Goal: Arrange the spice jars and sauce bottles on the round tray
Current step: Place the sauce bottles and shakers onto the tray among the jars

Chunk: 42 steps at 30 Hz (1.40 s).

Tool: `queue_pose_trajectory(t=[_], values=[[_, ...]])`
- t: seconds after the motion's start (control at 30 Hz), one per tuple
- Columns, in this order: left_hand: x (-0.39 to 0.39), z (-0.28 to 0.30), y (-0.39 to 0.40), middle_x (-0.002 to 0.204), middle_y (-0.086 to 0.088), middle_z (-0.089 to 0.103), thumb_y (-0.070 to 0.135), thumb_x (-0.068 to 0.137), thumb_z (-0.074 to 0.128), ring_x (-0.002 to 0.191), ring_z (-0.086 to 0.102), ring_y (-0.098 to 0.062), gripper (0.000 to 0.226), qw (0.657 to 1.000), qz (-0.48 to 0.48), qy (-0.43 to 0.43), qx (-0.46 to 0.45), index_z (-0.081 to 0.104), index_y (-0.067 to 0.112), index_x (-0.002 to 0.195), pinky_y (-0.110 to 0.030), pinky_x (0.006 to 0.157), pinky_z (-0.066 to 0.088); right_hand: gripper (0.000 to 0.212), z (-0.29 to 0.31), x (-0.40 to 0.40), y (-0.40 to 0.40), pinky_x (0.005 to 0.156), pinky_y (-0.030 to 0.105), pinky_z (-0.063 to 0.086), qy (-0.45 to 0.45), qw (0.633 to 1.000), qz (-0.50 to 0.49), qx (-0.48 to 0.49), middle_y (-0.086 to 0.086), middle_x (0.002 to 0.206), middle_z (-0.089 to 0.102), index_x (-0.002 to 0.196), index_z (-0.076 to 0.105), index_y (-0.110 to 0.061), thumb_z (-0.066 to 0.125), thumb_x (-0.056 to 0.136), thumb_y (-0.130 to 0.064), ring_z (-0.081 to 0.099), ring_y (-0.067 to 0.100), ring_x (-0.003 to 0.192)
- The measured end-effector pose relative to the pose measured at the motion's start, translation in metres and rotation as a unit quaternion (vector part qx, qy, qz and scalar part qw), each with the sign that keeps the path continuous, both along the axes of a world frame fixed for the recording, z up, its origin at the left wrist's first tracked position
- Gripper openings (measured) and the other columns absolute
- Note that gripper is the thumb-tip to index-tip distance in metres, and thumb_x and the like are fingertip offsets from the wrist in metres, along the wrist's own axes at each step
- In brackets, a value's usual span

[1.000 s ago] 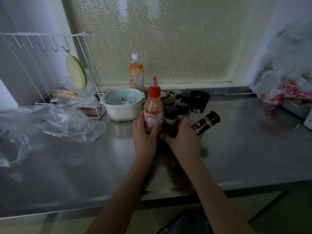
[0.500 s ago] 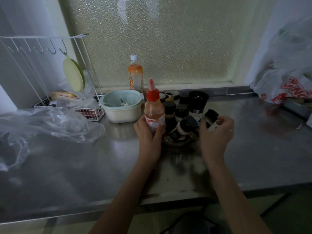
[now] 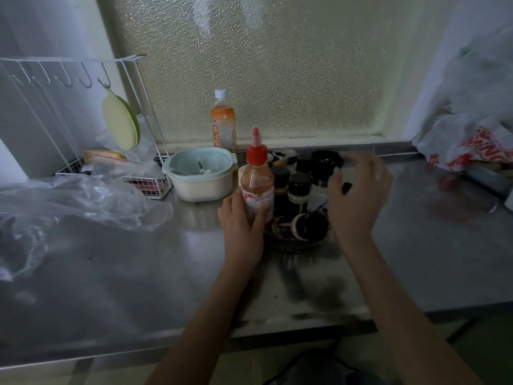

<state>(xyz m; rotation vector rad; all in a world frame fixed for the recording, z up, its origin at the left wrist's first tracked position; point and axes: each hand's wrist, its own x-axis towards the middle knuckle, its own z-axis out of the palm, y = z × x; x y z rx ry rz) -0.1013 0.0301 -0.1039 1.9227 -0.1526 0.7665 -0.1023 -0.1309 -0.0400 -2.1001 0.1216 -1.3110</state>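
Observation:
A dark round tray (image 3: 294, 245) sits on the steel counter, crowded with black-lidded spice jars (image 3: 298, 187). One jar (image 3: 305, 226) lies on its side at the tray's front. My left hand (image 3: 240, 220) grips a red-capped sauce bottle (image 3: 256, 187) upright at the tray's left edge. My right hand (image 3: 358, 198), blurred, hovers over the tray's right side with fingers curled around a small black-lidded jar (image 3: 346, 187), mostly hidden by the hand. A larger black-lidded jar (image 3: 323, 162) stands at the back.
A pale green bowl (image 3: 200, 173) stands left of the tray, with an orange drink bottle (image 3: 223, 120) behind it by the window. A white wire rack (image 3: 69, 107) and clear plastic bags (image 3: 83, 201) fill the left. A printed bag (image 3: 472, 140) lies far right.
My right hand left the jars at the tray's front, picked up the jar lying to the right and brought it over the tray. A front jar tipped onto its side. The left hand stayed put.

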Motion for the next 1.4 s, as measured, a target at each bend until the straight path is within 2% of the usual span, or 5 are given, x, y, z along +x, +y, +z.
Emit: queue_pose_trajectory(t=[0.3, 0.57, 0.8, 0.97, 1.4], values=[[0.0, 0.001, 0.004, 0.105, -0.001, 0.049, 0.031, 0.083, 0.058, 0.098, 0.041, -0.011, 0.039, 1.0, -0.002, -0.018, -0.002, 0.056, 0.009, 0.115, -0.005, 0.083, 0.029, 0.027, 0.06, 0.076, 0.036, 0.097, 0.041, 0.035, 0.358, 0.856, 0.129, -0.351, 0.002, 0.121, 0.061, 0.11, 0.061, -0.028, 0.049, 0.091, -0.011, 0.054, 0.024, 0.113], [0.002, -0.001, 0.003, 0.109, -0.004, 0.05, 0.034, 0.083, 0.057, 0.1, 0.039, -0.008, 0.047, 1.0, 0.001, -0.015, -0.002, 0.052, 0.009, 0.123, -0.002, 0.085, 0.027, 0.032, 0.057, 0.004, 0.022, 0.073, 0.035, 0.038, 0.291, 0.912, 0.12, -0.265, 0.001, 0.093, 0.057, 0.094, 0.051, -0.024, 0.042, 0.09, -0.054, 0.053, 0.022, 0.086], [0.0, 0.001, 0.0, 0.112, -0.007, 0.049, 0.03, 0.086, 0.06, 0.102, 0.043, -0.013, 0.045, 1.0, -0.003, -0.006, -0.006, 0.05, 0.012, 0.126, -0.016, 0.085, 0.032, 0.061, 0.012, -0.045, -0.003, 0.084, 0.043, 0.048, 0.45, 0.864, 0.057, -0.217, 0.015, 0.125, 0.053, 0.128, 0.036, -0.021, 0.049, 0.084, -0.062, 0.052, 0.036, 0.111], [0.001, 0.003, 0.001, 0.111, -0.01, 0.049, 0.016, 0.087, 0.063, 0.091, 0.035, 0.002, 0.038, 0.999, 0.003, -0.022, 0.028, 0.053, 0.004, 0.122, 0.001, 0.079, 0.026, 0.029, -0.004, -0.038, -0.006, 0.076, 0.032, 0.043, 0.414, 0.889, 0.171, -0.096, 0.008, 0.109, 0.062, 0.101, 0.049, -0.017, 0.062, 0.086, -0.038, 0.058, 0.027, 0.099], [-0.028, 0.006, -0.009, 0.103, -0.011, 0.053, 0.026, 0.075, 0.054, 0.093, 0.046, -0.02, 0.043, 0.98, -0.028, -0.135, 0.141, 0.048, 0.007, 0.114, -0.028, 0.076, 0.04, 0.037, 0.009, -0.047, 0.02, 0.076, -0.003, 0.033, 0.18, 0.953, 0.238, -0.043, -0.008, 0.112, 0.05, 0.12, 0.052, -0.031, 0.065, 0.085, -0.031, 0.043, -0.004, 0.094]])
